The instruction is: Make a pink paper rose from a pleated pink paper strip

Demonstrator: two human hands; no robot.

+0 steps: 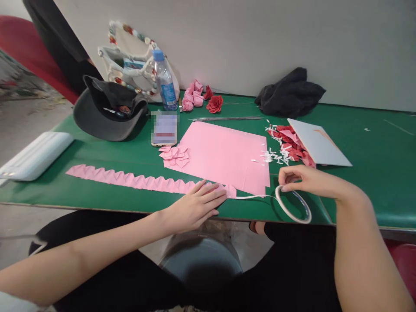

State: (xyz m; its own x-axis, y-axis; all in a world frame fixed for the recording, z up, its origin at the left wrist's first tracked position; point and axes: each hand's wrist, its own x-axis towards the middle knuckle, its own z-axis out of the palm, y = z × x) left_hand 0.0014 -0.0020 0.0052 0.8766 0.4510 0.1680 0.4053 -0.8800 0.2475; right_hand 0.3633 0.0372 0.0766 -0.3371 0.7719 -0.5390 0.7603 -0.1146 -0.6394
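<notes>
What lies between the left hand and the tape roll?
In the head view, a strip of white tape stretches from the roll to a pink paper piece beside the left hand.

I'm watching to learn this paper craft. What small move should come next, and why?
Probably the right hand should draw the tape roll slightly further out. The left hand seems to pin the tape's end at the pleated pink strip, and the tape still runs unbroken to the roll.
</notes>
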